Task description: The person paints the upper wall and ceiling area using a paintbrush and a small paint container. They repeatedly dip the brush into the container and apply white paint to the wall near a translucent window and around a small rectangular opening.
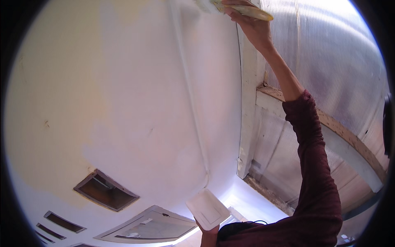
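Observation:
At the top of the view, my right hand (255, 32) grips the handle of a paintbrush (257, 13). The brush head lies at or very near the pale wall (148, 92), beside a thin conduit (188, 77) running along it. Cut off by the frame's upper edge, part of the brush and fingers cannot be seen. Low in the view, my left hand (209, 236) holds a white plastic tray (208, 210); its inside is hidden. The wall is whitish in the middle, with yellowish areas to the left and at the top.
A pale beam (248, 92) borders the wall on the right. Beyond it, corrugated translucent roof panels (324, 55) rest by a curved-looking wooden crossbeam (342, 132). Lower left are a framed opening (106, 190), narrow slots (64, 221) and a larger white-framed window or door panel (151, 225).

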`<state>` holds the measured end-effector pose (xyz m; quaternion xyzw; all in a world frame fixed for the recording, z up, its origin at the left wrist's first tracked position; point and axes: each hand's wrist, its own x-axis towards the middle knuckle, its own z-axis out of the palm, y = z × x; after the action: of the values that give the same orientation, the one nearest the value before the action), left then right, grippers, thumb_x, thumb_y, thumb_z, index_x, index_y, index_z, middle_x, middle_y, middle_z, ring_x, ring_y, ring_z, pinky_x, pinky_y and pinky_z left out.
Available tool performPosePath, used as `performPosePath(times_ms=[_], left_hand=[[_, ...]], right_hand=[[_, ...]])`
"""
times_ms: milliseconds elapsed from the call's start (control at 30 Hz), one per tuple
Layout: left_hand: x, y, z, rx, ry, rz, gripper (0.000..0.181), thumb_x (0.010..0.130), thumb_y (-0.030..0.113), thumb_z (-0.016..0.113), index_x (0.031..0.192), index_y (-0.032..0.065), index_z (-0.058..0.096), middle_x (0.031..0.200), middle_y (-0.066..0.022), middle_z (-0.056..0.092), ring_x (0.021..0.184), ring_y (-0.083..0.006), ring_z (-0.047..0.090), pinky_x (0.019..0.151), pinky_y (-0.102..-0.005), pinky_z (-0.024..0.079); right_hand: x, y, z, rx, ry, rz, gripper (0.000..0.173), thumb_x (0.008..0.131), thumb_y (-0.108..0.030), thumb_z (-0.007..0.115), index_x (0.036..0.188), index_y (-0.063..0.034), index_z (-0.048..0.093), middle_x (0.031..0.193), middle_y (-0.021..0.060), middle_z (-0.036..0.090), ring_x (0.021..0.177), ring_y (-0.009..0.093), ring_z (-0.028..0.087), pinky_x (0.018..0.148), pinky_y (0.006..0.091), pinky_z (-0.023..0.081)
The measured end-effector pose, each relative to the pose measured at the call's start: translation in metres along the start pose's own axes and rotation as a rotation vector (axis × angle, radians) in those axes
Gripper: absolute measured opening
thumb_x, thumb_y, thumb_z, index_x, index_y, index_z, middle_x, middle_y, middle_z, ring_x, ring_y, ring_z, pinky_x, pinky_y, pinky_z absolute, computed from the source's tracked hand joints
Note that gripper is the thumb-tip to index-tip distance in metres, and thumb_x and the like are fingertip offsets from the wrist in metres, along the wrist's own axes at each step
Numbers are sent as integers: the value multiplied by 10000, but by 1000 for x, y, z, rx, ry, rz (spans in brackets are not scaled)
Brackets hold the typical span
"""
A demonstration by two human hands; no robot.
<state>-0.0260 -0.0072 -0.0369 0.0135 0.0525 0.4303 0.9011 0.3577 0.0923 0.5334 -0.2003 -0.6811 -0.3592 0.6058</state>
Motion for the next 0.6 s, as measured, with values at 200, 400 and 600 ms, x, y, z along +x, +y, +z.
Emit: performPosePath(times_ms=[200, 400, 600], left_hand=[[0, -4, -10, -20, 73, 0, 532, 1007, 483, 480, 1426, 155, 496, 1358, -48, 593, 1266, -271, 566, 1072, -511, 456], [4, -2, -34, -89, 1, -99, 567, 1011, 556, 444, 1421, 168, 500, 1403, -23, 567, 1287, -266, 541, 1082, -486, 450], [-3, -6, -28, 14, 60, -11, 553, 1014, 545, 435, 1413, 169, 505, 1373, -19, 584, 1260, -253, 561, 1059, -480, 472]], right_hand=[[-45, 6, 5, -564, -322, -239, 296, 871, -211, 758, 1165, -226, 727, 1173, -26, 727, 1048, 177, 693, 858, 321, 601], [-40, 3, -3, -450, -360, -127, 333, 873, -247, 742, 1204, -230, 707, 1201, -30, 718, 1099, 166, 673, 922, 307, 606], [-105, -31, 0, -527, -452, -86, 359, 815, -166, 779, 1170, -160, 726, 1215, 10, 715, 1138, 203, 670, 969, 338, 588]])
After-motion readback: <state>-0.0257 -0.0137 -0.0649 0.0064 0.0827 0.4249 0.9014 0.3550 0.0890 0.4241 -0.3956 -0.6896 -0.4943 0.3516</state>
